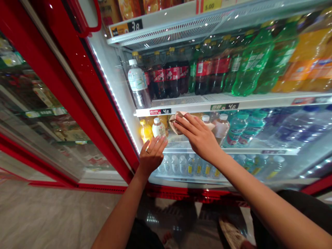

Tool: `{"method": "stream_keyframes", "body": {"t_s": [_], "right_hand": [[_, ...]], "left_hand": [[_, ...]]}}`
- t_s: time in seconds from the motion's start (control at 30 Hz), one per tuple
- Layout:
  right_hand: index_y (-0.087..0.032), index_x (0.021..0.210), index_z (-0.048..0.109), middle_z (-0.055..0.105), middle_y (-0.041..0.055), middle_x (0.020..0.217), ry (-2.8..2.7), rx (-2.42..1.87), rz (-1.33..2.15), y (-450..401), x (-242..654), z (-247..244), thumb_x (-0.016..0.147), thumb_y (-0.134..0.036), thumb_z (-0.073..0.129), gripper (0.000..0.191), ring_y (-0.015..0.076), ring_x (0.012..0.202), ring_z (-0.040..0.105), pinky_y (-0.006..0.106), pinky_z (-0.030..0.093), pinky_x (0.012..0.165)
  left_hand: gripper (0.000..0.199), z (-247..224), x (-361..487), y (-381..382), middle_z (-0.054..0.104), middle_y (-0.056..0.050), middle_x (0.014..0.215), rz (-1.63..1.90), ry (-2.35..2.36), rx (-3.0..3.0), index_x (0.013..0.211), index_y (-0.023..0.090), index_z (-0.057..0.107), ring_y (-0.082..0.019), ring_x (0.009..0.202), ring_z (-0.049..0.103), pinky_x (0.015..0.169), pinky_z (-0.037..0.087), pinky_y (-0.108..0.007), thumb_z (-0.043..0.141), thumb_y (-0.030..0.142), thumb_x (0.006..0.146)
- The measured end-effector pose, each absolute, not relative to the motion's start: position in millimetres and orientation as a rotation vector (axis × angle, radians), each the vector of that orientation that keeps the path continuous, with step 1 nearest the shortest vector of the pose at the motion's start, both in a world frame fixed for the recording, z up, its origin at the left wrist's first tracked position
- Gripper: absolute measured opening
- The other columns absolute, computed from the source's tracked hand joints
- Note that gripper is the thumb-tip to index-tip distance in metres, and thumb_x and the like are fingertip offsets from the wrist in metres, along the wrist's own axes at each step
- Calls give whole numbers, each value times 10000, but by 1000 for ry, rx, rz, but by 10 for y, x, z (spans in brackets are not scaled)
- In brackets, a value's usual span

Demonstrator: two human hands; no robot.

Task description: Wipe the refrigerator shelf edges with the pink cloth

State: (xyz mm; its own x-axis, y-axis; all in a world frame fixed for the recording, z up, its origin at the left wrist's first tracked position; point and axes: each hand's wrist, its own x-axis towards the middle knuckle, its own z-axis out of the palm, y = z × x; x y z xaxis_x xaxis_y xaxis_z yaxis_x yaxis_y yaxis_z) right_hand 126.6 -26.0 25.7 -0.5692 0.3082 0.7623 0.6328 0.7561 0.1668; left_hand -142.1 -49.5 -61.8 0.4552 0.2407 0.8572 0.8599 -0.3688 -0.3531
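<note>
A cloth sits just below the left part of the front edge of the cola shelf, under the fingers of the right hand. That hand is open and nearly flat, probably to spread pressure over the cloth without clutching it. The left hand is open and empty, perhaps for steadying, near a small white-capped bottle and a yellow bottle. The cloth looks pale beige-pink, soft and crumpled, with darker creases.

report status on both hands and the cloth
Right hand flat over beige cloth, near shelf edge. Left hand open, empty, by small white-capped bottle. More bottled drinks crowd behind.
</note>
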Motion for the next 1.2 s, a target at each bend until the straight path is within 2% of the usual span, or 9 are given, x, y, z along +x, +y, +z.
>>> {"method": "stream_keyframes", "body": {"t_s": [0.13, 0.27, 0.6, 0.8, 1.03, 1.2], "right_hand": [[-402, 1742, 99, 397, -46, 1750, -2259, -682, -552, -270, 1265, 242, 1002, 31, 408, 912, 179, 1651, 345, 491, 349, 1370], [-387, 1744, 64, 394, -41, 1752, -2243, -664, -594, -274, 1318, 210, 1003, 32, 418, 922, 186, 1649, 350, 486, 364, 1362], [-378, 1749, 46, 381, -36, 1759, -2225, -682, -594, -264, 1243, 247, 1008, 24, 403, 916, 185, 1669, 299, 481, 350, 1368], [-373, 1747, 44, 395, -38, 1752, -2234, -658, -620, -284, 1311, 174, 1001, 27, 422, 927, 186, 1647, 355, 479, 368, 1361], [-407, 1742, 6, 376, -45, 1754, -2116, -731, -646, -270, 1270, 180, 994, 42, 426, 969, 211, 1664, 310, 492, 365, 1369], [-409, 1736, -24, 382, -46, 1753, -2170, -680, -622, -246, 1231, 208, 1006, 35, 414, 960, 210, 1655, 334, 513, 377, 1361]], "left_hand": [[689, -604, -1415, -503, 750, -58, 1447, -923, -924, -1862, 1598, 274, 547, -185, 1385, 687, 1334, 295, -355, 540, 96, 933], [674, -566, -1397, -523, 758, -55, 1433, -921, -936, -1854, 1578, 269, 571, -184, 1370, 698, 1338, 277, -347, 536, 92, 928], [508, -527, -1377, -543, 793, -70, 1370, -889, -907, -1823, 1403, 232, 702, -174, 1328, 722, 1364, 222, -350, 510, 106, 950], [562, -529, -1366, -537, 785, -72, 1386, -900, -911, -1830, 1456, 224, 681, -185, 1359, 704, 1356, 240, -350, 526, 103, 930], [556, -524, -1371, -541, 792, -73, 1372, -911, -907, -1825, 1440, 220, 695, -186, 1325, 725, 1354, 240, -353, 506, 102, 930], [543, -522, -1364, -533, 798, -76, 1359, -913, -894, -1814, 1434, 216, 694, -187, 1310, 732, 1352, 244, -353, 511, 96, 938]]}}
